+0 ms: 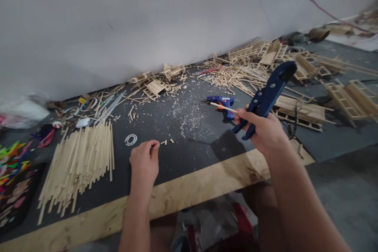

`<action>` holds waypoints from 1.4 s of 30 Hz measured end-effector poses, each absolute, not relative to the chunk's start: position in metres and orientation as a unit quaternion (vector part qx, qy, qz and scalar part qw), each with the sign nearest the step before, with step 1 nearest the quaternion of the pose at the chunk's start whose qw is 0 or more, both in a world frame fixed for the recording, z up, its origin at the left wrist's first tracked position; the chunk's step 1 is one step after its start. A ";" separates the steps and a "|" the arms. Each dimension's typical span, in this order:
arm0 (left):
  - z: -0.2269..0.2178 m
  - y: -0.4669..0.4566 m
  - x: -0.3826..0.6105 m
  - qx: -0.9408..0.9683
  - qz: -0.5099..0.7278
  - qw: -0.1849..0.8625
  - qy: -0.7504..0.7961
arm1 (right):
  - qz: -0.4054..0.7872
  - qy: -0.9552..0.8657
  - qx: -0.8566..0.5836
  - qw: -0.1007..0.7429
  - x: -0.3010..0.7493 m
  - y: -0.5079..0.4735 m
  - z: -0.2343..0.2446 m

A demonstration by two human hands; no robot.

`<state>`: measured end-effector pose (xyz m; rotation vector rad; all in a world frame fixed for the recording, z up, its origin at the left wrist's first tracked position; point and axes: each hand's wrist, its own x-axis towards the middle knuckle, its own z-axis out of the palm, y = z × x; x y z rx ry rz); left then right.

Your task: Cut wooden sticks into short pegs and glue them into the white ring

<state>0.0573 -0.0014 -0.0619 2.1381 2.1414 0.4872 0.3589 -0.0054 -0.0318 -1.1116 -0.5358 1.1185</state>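
My right hand (260, 126) is raised above the table, wrapped round blue hand cutters (267, 92), whose jaws point up and away. Between the fingertips of that same hand sticks out a thin wooden stick (223, 107), angled to the left. A blue hot glue gun (226, 102) lies on the table just behind the stick. My left hand (145, 160) is low over the table near its front edge, fingers curled into a pinch; whatever they hold, if anything, is hidden. Right beside its fingertips lie several short cut stick pieces (165, 142). Near its knuckles is a white perforated ring (130, 139).
To the left lies a bundle of long wooden sticks (79, 161), by a dark tray of bright coloured pieces (13, 181). Stick offcuts (230, 75) and small wooden stick models (298, 67) crowd the back and right. Dried glue bits (190, 114) litter the middle.
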 end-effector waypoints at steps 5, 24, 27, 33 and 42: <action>-0.073 -0.007 0.043 0.699 0.169 0.057 0.693 | 0.499 -0.240 -0.491 0.672 0.362 -0.006 -0.027; -0.032 0.099 0.115 0.854 -0.076 0.214 0.469 | 0.486 -0.272 -0.476 0.681 0.372 0.002 -0.016; -0.031 0.102 0.115 0.859 -0.077 0.214 0.459 | 0.486 -0.267 -0.484 0.677 0.375 0.004 -0.016; -0.034 0.107 0.114 0.867 -0.087 0.214 0.442 | 0.485 -0.266 -0.484 0.678 0.377 0.004 -0.022; -0.035 0.104 0.115 0.881 -0.092 0.213 0.412 | 0.486 -0.272 -0.504 0.660 0.378 0.004 -0.024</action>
